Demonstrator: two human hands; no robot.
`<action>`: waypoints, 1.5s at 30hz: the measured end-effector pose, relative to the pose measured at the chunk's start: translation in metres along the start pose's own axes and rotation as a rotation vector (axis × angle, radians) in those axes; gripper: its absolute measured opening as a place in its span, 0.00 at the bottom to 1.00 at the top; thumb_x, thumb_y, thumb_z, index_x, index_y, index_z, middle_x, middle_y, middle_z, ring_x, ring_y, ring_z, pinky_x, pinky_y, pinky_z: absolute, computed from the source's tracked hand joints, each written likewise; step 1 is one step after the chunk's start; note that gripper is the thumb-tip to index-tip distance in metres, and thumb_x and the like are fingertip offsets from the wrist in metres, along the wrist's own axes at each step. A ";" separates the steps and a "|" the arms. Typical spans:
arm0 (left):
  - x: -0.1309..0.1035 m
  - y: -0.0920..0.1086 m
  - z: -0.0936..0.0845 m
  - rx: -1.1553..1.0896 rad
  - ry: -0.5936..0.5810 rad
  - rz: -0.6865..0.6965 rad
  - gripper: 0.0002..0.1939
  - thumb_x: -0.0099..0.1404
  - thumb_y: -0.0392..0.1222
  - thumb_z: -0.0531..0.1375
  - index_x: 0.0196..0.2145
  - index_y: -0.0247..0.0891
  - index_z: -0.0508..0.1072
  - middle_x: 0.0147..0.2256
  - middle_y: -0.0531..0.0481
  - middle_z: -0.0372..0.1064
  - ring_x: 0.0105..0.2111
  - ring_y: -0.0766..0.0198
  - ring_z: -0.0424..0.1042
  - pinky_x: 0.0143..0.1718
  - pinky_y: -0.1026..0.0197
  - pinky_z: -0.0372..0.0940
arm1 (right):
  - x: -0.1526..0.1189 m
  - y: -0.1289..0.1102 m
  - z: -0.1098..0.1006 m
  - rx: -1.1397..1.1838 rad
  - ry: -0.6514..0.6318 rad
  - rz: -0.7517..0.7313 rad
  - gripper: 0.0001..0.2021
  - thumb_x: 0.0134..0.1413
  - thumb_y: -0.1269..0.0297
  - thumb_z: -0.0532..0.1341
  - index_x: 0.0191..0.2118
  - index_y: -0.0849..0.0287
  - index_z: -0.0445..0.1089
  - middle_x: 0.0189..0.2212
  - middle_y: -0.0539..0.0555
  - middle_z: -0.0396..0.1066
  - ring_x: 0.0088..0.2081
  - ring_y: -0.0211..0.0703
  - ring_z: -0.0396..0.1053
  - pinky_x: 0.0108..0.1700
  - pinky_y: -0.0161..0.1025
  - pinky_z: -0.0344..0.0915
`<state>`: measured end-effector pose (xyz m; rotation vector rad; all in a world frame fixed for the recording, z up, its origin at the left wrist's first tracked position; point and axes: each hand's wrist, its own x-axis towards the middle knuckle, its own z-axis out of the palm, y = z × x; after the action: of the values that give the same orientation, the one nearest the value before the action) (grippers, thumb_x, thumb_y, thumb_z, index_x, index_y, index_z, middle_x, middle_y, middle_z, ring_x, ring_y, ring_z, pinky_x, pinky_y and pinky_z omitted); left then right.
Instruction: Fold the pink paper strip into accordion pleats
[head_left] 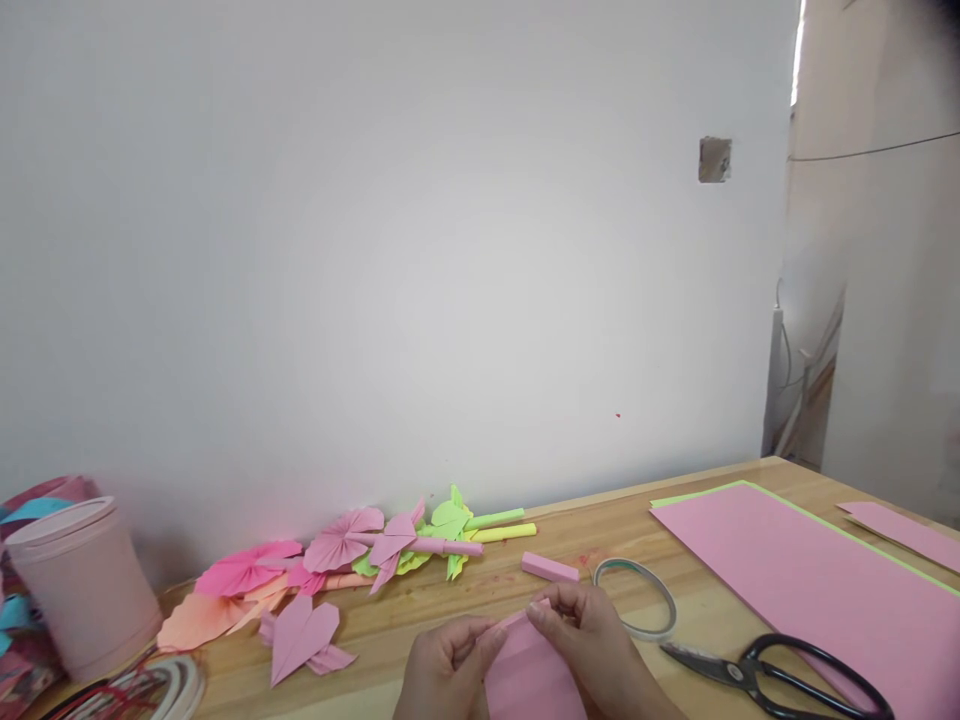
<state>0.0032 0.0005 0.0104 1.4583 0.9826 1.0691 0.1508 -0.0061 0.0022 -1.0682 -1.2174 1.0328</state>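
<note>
A strip of pink paper (529, 670) is held between my two hands at the bottom middle, its top edge pinched and its lower end out of the frame. My left hand (450, 665) grips the upper left corner between thumb and fingers. At the upper right corner, my right hand (600, 645) pinches the same edge, thumb on the near face. Just beyond my hands lies a small folded pink paper bar (550, 567). A roll of tape (670, 622) rests flat by my right hand, with black-handled scissors (739, 675) beside it, blades pointing left.
Pink sheets (795, 580) over a green one lie at the right, near another pink piece (907, 535). Folded paper flowers (345, 540) with rolled stems lie along the wall. A pink paper heart (304, 640) is nearer. A pink canister (86, 590) and white cable (180, 690) stand left.
</note>
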 end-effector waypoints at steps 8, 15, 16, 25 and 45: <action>0.001 0.000 0.003 -0.118 -0.125 -0.083 0.16 0.48 0.49 0.57 0.19 0.31 0.70 0.16 0.54 0.64 0.20 0.67 0.61 0.23 0.66 0.56 | -0.001 -0.001 0.000 -0.088 -0.017 -0.011 0.07 0.34 0.64 0.61 0.20 0.63 0.65 0.15 0.45 0.58 0.19 0.33 0.54 0.20 0.30 0.50; 0.003 -0.001 0.000 -0.068 -0.108 -0.073 0.16 0.48 0.50 0.56 0.15 0.33 0.64 0.14 0.57 0.56 0.17 0.71 0.54 0.19 0.68 0.50 | -0.001 0.004 -0.003 -0.175 -0.108 -0.063 0.09 0.42 0.63 0.56 0.21 0.63 0.68 0.15 0.47 0.61 0.21 0.35 0.58 0.22 0.30 0.54; 0.003 -0.001 -0.002 -0.048 -0.112 -0.066 0.17 0.47 0.51 0.56 0.14 0.33 0.63 0.14 0.58 0.53 0.16 0.72 0.52 0.18 0.69 0.48 | 0.000 0.006 -0.004 -0.171 -0.146 -0.060 0.11 0.44 0.62 0.55 0.21 0.63 0.68 0.15 0.46 0.61 0.20 0.35 0.58 0.22 0.30 0.54; 0.002 0.004 -0.002 0.164 0.241 0.076 0.11 0.48 0.47 0.57 0.27 0.36 0.69 0.26 0.51 0.67 0.30 0.62 0.65 0.32 0.65 0.58 | -0.006 -0.017 -0.013 -0.544 0.000 -0.486 0.14 0.54 0.65 0.44 0.35 0.57 0.67 0.29 0.53 0.69 0.33 0.42 0.64 0.36 0.36 0.59; 0.002 -0.004 0.005 -0.180 0.067 -0.026 0.11 0.45 0.41 0.61 0.29 0.37 0.73 0.19 0.54 0.69 0.23 0.65 0.67 0.25 0.67 0.60 | -0.010 -0.007 0.005 -0.181 -0.307 -0.121 0.10 0.42 0.63 0.56 0.29 0.65 0.68 0.24 0.54 0.71 0.26 0.41 0.67 0.25 0.32 0.61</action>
<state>0.0088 0.0015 0.0064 1.2672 0.9244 1.1633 0.1454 -0.0173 0.0069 -0.9822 -1.6294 1.0320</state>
